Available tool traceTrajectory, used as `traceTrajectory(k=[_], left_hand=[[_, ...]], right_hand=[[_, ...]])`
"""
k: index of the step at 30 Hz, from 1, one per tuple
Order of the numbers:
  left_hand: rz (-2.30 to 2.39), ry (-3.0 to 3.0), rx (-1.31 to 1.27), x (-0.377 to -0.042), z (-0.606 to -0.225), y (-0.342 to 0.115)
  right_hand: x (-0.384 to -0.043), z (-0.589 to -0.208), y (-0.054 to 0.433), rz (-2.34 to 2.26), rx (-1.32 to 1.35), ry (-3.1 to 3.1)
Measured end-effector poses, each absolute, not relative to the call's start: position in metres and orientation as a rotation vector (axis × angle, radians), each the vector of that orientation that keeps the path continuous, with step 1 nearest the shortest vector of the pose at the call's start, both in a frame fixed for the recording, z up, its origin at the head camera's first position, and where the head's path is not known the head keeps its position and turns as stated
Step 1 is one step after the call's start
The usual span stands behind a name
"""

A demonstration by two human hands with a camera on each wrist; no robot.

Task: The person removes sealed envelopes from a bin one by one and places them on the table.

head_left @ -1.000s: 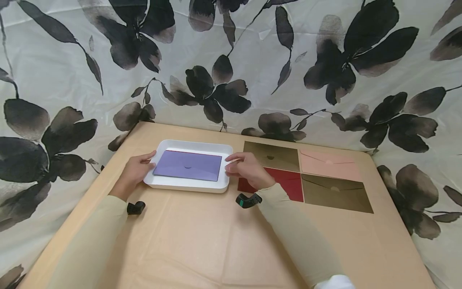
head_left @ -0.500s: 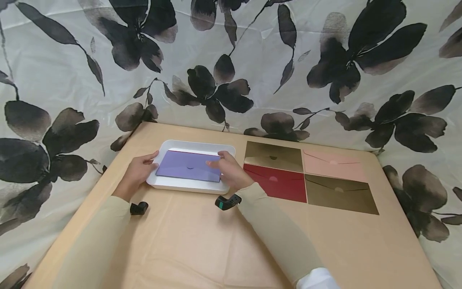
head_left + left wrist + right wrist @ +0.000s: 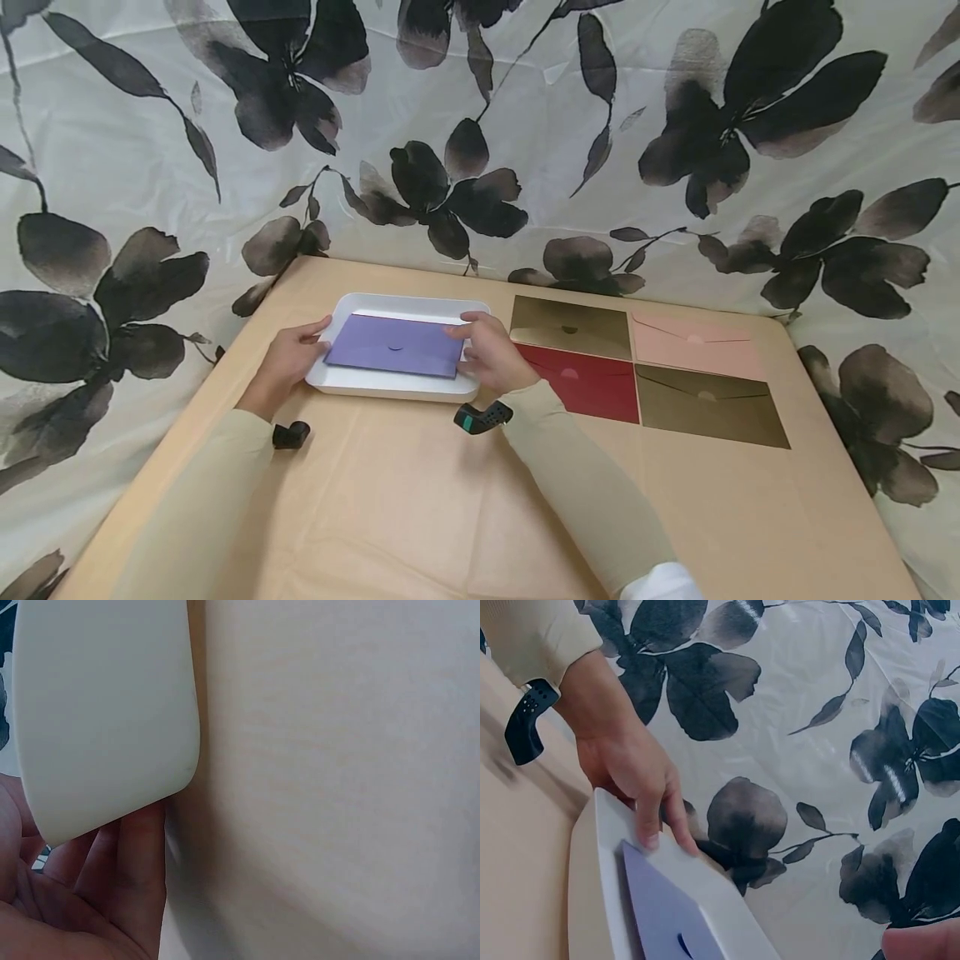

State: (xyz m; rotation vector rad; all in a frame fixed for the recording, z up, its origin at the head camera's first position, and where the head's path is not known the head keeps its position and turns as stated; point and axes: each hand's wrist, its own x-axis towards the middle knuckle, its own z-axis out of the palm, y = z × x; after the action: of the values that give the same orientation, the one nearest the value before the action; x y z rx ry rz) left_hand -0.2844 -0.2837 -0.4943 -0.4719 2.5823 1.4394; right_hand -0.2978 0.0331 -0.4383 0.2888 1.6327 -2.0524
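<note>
A white tray stands on the table's far left part. In it lies a purple envelope, with a thin red line along its far edge. My left hand grips the tray's left end; the right wrist view shows its thumb over the rim. Fingers of that hand lie along the tray's outer side in the left wrist view. My right hand is at the tray's right end, thumb over the envelope's right edge. Whether it pinches the envelope is unclear.
Right of the tray, two gold envelopes, a red envelope and a pink envelope lie in two rows. My right wrist is close by the red one. A floral cloth hangs behind the table.
My right hand has moved left from the tray's right rim to over the envelope's right end, then shifted slightly back right. The left hand has kept its hold on the tray.
</note>
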Motion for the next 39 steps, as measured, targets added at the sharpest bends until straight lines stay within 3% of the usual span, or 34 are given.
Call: traceTrajectory(k=[26, 39], left_hand=[[1.404, 2.615, -0.440, -0.281, -0.489, -0.283], [1.397, 2.603, -0.440, -0.280, -0.487, -0.279]], right_hand=[[-0.297, -0.426, 0.032, -1.907, 0.191, 1.828], [-0.303, -0.460, 0.017, -2.062, 0.058, 1.945]])
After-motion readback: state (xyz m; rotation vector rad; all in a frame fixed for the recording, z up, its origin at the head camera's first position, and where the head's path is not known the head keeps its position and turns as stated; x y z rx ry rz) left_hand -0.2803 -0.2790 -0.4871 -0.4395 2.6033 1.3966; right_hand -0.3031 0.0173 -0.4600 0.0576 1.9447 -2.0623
